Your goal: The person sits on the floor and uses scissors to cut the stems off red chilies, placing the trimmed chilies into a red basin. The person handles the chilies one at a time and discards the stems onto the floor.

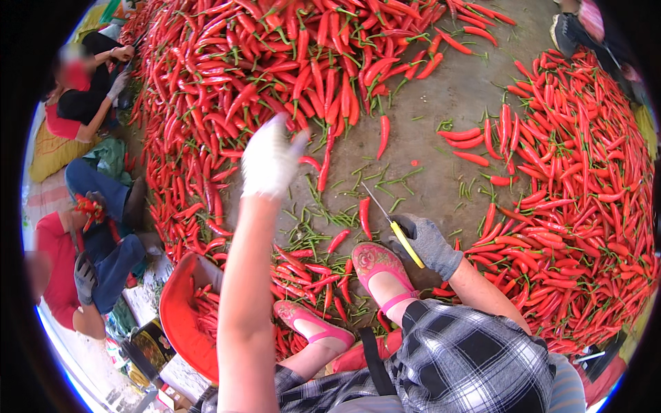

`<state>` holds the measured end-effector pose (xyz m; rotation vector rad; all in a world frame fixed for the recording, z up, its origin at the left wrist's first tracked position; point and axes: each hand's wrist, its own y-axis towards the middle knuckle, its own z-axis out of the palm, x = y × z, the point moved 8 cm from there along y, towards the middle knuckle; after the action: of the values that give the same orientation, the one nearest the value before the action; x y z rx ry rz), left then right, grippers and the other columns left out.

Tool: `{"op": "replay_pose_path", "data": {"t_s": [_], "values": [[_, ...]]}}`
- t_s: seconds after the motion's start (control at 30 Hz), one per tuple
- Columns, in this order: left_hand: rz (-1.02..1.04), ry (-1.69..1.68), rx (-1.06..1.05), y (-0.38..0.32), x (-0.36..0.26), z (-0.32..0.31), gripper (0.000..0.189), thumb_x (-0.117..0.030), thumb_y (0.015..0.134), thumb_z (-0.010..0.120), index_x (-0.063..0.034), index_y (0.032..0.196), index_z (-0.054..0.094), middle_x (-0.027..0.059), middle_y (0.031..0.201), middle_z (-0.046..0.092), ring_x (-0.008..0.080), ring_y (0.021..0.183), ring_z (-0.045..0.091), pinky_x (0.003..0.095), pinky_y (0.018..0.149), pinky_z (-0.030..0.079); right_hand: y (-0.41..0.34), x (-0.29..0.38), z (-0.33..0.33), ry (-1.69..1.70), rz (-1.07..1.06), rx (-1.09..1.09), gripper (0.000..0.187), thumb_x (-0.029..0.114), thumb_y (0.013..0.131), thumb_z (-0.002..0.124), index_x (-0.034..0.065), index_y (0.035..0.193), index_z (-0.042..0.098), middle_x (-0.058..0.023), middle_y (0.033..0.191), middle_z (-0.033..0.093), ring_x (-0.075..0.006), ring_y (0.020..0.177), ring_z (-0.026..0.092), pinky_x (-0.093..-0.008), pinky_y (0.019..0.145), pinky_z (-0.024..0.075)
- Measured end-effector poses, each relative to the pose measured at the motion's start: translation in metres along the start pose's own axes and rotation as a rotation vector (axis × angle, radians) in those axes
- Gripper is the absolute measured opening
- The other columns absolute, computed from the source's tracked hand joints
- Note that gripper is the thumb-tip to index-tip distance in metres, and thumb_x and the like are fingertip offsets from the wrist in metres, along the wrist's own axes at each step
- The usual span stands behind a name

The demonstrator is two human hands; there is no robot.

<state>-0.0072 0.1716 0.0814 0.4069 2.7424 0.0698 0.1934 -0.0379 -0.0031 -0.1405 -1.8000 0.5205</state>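
Note:
My left hand (pixel 269 157), in a white glove and blurred, is over the front edge of a large heap of red chilli peppers (pixel 206 98). Its thumb stands apart from the fingers, and I see nothing held between them. A grey glove covers my right hand (pixel 431 245), which grips yellow-handled scissors (pixel 405 242) above my right shoe. Their thin metal blade points up and left, over cut green stems (pixel 315 232) on the floor. Loose chillies (pixel 310 276) lie between my pink shoes (pixel 379 266).
A second chilli heap (pixel 573 201) rises on my right. Beside my left leg stands a red tub (pixel 181 310) with chillies inside. Two people (pixel 67 263) sit along the left side, one holding chillies. Another person's shoe (pixel 564 35) shows at top right. The concrete floor (pixel 439 93) runs between the heaps.

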Motion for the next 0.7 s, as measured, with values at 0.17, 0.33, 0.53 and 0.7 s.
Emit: {"op": "replay_pose_path", "data": {"t_s": [0.17, 0.33, 0.53, 0.7], "values": [[-0.159, 0.275, 0.176, 0.059, -0.065, 0.086, 0.052, -0.035, 0.081, 0.065, -0.0087, 0.123, 0.050, 0.0214, 0.103, 0.059, 0.0362, 0.093, 0.061, 0.0441, 0.081, 0.050, -0.006, -0.008, -0.010, -0.125, 0.094, 0.004, 0.033, 0.022, 0.082, 0.065, 0.0023, 0.108, 0.059, -0.0215, 0.094, 0.062, -0.0378, 0.088, 0.061, -0.0390, 0.074, 0.0475], [-0.195, -0.046, 0.149, -0.002, -0.033, 0.097, 0.050, -0.023, 0.076, 0.070, -0.0120, 0.121, 0.050, 0.0224, 0.102, 0.057, 0.0398, 0.091, 0.059, 0.0452, 0.078, 0.049, -0.002, -0.006, -0.010, -0.085, 0.063, -0.022, 0.038, 0.028, 0.079, 0.071, 0.0024, 0.104, 0.059, -0.0211, 0.091, 0.062, -0.0383, 0.086, 0.060, -0.0397, 0.072, 0.0473], [-0.638, -0.764, 0.175, -0.101, 0.020, 0.089, 0.054, -0.013, 0.080, 0.068, -0.0053, 0.128, 0.045, 0.0154, 0.109, 0.060, 0.0280, 0.092, 0.061, 0.0345, 0.081, 0.050, -0.002, 0.000, -0.007, -0.169, -0.015, -0.016, 0.040, 0.030, 0.080, 0.069, 0.0034, 0.108, 0.058, -0.0216, 0.093, 0.062, -0.0399, 0.087, 0.060, -0.0414, 0.072, 0.0477], [-1.056, -2.071, -0.137, -0.162, 0.010, 0.087, 0.035, -0.004, 0.085, 0.063, -0.0038, 0.117, 0.050, 0.0130, 0.106, 0.061, 0.0278, 0.096, 0.061, 0.0447, 0.090, 0.051, -0.013, 0.009, 0.002, -0.248, -0.026, 0.075, 0.046, 0.033, 0.078, 0.071, 0.0037, 0.110, 0.057, -0.0217, 0.095, 0.062, -0.0411, 0.088, 0.059, -0.0433, 0.072, 0.0474]]}}
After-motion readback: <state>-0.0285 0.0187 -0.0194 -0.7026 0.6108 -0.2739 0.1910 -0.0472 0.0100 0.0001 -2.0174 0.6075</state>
